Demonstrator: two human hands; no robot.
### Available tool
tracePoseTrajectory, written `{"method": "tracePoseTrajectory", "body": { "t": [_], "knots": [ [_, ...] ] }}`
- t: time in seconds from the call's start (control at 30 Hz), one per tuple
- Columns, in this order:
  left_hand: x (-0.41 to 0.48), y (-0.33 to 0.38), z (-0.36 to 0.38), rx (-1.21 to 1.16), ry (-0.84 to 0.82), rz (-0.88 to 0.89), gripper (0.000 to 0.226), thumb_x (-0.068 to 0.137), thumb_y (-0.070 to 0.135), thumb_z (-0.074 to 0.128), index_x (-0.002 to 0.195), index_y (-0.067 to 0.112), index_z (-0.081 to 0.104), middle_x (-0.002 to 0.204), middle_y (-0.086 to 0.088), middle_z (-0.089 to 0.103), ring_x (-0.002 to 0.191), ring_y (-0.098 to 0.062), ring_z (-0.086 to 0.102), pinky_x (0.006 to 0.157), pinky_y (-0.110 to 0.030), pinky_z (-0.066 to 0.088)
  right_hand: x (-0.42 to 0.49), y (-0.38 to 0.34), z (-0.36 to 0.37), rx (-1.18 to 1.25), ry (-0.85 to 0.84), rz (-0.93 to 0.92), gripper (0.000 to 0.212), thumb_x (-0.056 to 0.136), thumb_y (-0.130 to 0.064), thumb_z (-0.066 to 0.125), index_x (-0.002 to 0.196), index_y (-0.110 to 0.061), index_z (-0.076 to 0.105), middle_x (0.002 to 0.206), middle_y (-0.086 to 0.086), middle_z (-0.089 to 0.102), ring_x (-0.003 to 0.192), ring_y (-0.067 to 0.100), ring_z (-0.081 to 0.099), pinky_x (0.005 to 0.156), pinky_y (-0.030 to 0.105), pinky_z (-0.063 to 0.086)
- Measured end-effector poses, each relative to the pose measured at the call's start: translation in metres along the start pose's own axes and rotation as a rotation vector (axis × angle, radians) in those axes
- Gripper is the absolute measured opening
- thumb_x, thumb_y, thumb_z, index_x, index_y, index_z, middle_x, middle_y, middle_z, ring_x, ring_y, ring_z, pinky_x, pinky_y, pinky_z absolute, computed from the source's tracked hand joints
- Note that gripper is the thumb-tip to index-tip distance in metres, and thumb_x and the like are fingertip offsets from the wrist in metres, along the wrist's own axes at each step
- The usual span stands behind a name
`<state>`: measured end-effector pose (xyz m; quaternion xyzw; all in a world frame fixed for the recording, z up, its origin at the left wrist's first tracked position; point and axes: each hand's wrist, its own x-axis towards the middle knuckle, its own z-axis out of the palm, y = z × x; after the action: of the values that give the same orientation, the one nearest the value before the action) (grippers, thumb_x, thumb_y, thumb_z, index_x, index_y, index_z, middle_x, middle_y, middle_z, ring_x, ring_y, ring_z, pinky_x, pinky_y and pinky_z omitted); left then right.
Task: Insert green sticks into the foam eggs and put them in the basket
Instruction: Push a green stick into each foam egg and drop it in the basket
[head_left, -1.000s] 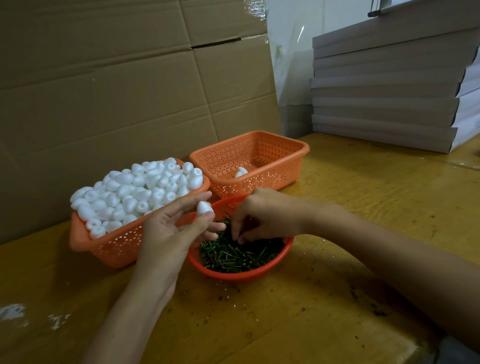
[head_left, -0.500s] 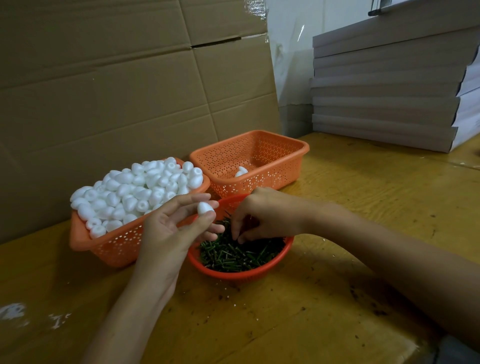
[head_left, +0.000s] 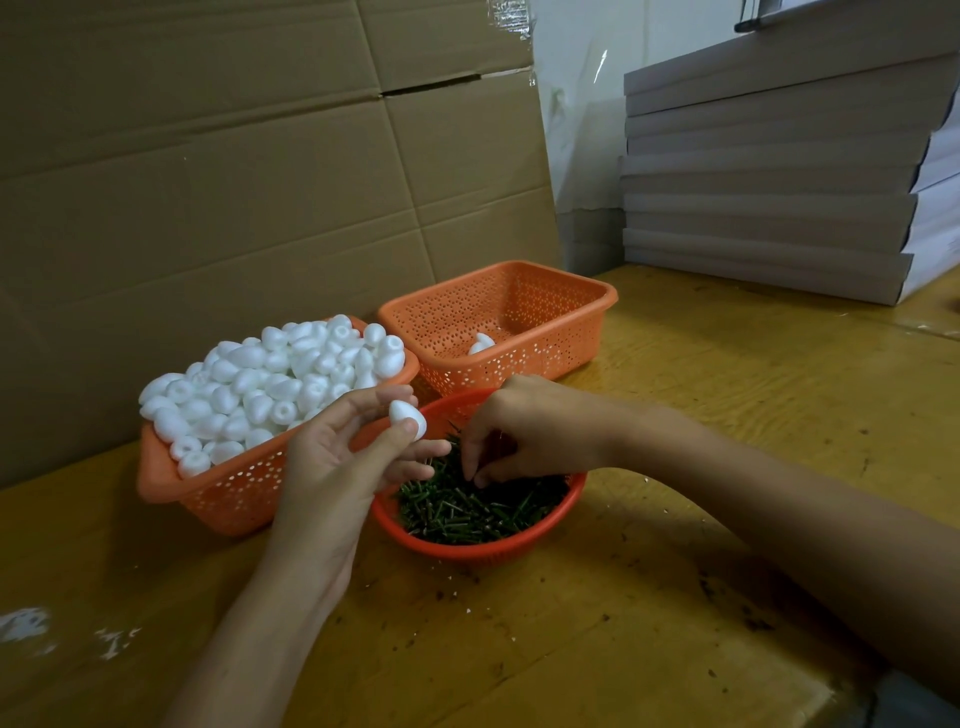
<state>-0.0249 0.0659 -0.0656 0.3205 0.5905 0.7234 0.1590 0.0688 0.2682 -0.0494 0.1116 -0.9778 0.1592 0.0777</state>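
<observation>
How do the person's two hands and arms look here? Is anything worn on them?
The left hand and the right hand are bare: no gloves, and no ring, watch or bracelet shows. The left forearm and the right forearm are uncovered. A grey patch at the lower right corner, by the right arm, may be a sleeve edge; it is too cropped to tell.

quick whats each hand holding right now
Left hand: pinches a foam egg between thumb and fingers.
Right hand: fingertips curled down into the green sticks; cannot tell whether it grips one.
</observation>
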Motion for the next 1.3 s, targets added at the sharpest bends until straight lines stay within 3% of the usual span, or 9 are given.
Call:
{"method": "tracePoseTrajectory", "body": {
  "t": [0.33, 0.53, 0.73, 0.9, 1.07, 1.3],
  "knots": [
    [0.0009, -0.0016, -0.0008, -0.023, 0.002, -0.008, 0.027, 0.099, -0.007, 0.063, 0.116, 0.01, 0.075, 0.111, -0.013, 0.079, 0.088, -0.035, 0.081, 0.061, -0.021, 0.06, -0.0006, -0.0011, 0.0002, 0.0, 0.008, 0.007, 0.016, 0.09, -0.018, 0.078, 0.105, -0.027, 0.079, 0.103, -0.017, 0.076, 0.097, -0.003, 0.067, 0.085, 0.009, 0.046],
    [-0.0008, 0.0005, 0.0011, -0.01, 0.016, 0.01, 0.029, 0.085, 0.012, 0.078, 0.114, 0.011, 0.075, 0.114, -0.011, 0.08, 0.091, -0.034, 0.081, 0.064, -0.021, 0.061, -0.0011, -0.0029, -0.0002, -0.023, 0.032, 0.016, 0.016, 0.09, -0.019, 0.078, 0.104, -0.026, 0.079, 0.103, -0.016, 0.076, 0.094, -0.002, 0.066, 0.081, 0.007, 0.043],
    [0.0003, -0.0012, 0.001, -0.018, 0.009, 0.007, 0.03, 0.097, 0.002, 0.069, 0.124, 0.014, 0.071, 0.118, -0.007, 0.08, 0.095, -0.031, 0.081, 0.064, -0.021, 0.062, -0.0014, -0.0031, 0.0, -0.064, 0.115, 0.033, 0.016, 0.087, -0.02, 0.08, 0.103, -0.024, 0.078, 0.103, -0.013, 0.075, 0.096, 0.005, 0.067, 0.083, 0.018, 0.047],
    [-0.0008, -0.0013, 0.0022, -0.039, 0.02, 0.018, 0.025, 0.103, 0.003, 0.061, 0.125, 0.012, 0.07, 0.124, -0.005, 0.078, 0.102, -0.029, 0.08, 0.065, -0.022, 0.063, -0.0004, -0.0031, 0.0011, -0.063, 0.304, 0.06, 0.012, 0.084, -0.02, 0.081, 0.095, -0.025, 0.077, 0.097, -0.014, 0.074, 0.092, 0.005, 0.066, 0.089, 0.031, 0.054],
    [-0.0016, -0.0028, 0.002, -0.073, 0.058, 0.041, 0.016, 0.101, 0.003, 0.064, 0.115, 0.009, 0.071, 0.125, -0.007, 0.075, 0.103, -0.03, 0.08, 0.066, -0.022, 0.063, 0.0027, -0.0001, 0.0057, 0.066, 0.491, 0.127, 0.008, 0.083, -0.017, 0.081, 0.088, -0.023, 0.078, 0.087, -0.015, 0.075, 0.082, 0.0, 0.068, 0.077, 0.026, 0.056],
    [-0.0029, -0.0013, 0.0044, -0.14, 0.117, 0.061, 0.034, 0.086, 0.017, 0.077, 0.119, 0.012, 0.071, 0.119, -0.011, 0.079, 0.1, -0.03, 0.08, 0.066, -0.022, 0.062, 0.0035, 0.0035, 0.0016, 0.487, 0.567, 0.181, 0.005, 0.087, -0.006, 0.082, 0.086, -0.01, 0.079, 0.083, 0.0, 0.079, 0.078, 0.011, 0.076, 0.073, 0.028, 0.063]
  ]
}}
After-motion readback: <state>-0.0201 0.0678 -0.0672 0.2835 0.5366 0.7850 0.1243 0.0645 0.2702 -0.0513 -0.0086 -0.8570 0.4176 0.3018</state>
